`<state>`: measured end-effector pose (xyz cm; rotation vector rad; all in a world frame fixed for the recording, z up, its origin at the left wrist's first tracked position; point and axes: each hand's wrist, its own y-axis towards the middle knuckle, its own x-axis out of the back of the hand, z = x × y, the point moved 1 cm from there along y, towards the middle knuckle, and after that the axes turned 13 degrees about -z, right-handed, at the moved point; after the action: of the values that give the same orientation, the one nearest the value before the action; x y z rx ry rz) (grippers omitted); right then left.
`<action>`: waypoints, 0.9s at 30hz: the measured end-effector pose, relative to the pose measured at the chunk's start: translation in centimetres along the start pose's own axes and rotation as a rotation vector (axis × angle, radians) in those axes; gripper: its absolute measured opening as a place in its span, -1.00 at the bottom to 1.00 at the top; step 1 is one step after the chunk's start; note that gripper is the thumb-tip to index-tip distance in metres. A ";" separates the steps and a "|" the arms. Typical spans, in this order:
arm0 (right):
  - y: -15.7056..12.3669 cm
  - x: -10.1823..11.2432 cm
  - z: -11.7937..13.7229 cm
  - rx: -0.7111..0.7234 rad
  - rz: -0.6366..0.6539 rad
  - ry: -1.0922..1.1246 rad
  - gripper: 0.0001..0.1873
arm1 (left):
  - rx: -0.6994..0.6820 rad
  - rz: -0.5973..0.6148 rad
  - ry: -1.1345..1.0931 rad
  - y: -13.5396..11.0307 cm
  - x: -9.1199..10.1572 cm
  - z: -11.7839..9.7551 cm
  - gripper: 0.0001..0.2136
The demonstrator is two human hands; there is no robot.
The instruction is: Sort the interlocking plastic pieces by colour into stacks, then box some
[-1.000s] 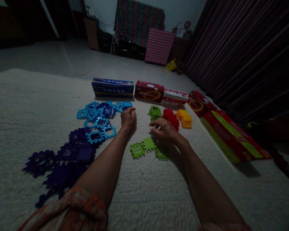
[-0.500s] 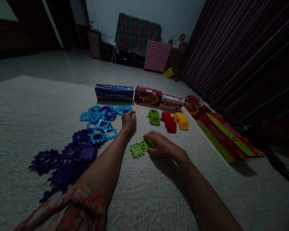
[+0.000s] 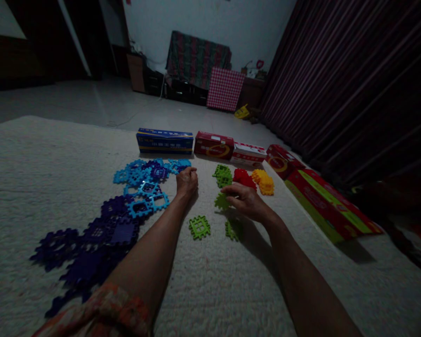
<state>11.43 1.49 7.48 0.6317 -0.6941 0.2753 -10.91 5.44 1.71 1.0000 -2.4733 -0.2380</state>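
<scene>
My right hand [image 3: 247,201] pinches a green interlocking plastic tile [image 3: 222,201], held just above the mat by its right edge. Two more green tiles lie below it: one with a window-like grid [image 3: 199,227] on the left, another [image 3: 233,229] partly under my right hand's shadow. A small pile of green tiles [image 3: 223,175] sits just beyond the held one. My left hand [image 3: 187,181] rests on the mat with its fingers curled in, nothing visible in it. Light blue tiles [image 3: 140,173] are heaped close to its left side.
Dark purple tiles [image 3: 86,264] spread along the left. Red tiles [image 3: 243,178] and yellow tiles [image 3: 264,181] form piles at the right. A blue box [image 3: 164,142], a dark red box [image 3: 214,146] and a white-and-red box [image 3: 249,153] line the back; red-green boxes [image 3: 331,206] stand on the right.
My right hand has moved away from me toward the green pile, carrying a green tile. Another green tile now shows on the mat below it. My left hand has stayed put.
</scene>
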 end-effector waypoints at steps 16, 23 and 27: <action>1.9 -1.8 -5.2 0.025 -0.340 -0.166 -0.63 | -0.021 0.015 0.028 0.0 -0.2 0.2 -0.65; 2.0 -2.1 -5.7 0.098 -0.396 -0.205 -0.61 | -0.037 0.013 0.035 0.1 -0.4 0.4 -0.65; 2.3 -2.3 -6.3 0.127 -0.477 -0.205 -0.61 | -0.036 0.015 0.068 0.1 -0.4 0.4 -0.65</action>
<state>11.88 7.11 3.24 0.9334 -0.7022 -0.1918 -10.89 5.77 1.22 0.9583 -2.4062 -0.2382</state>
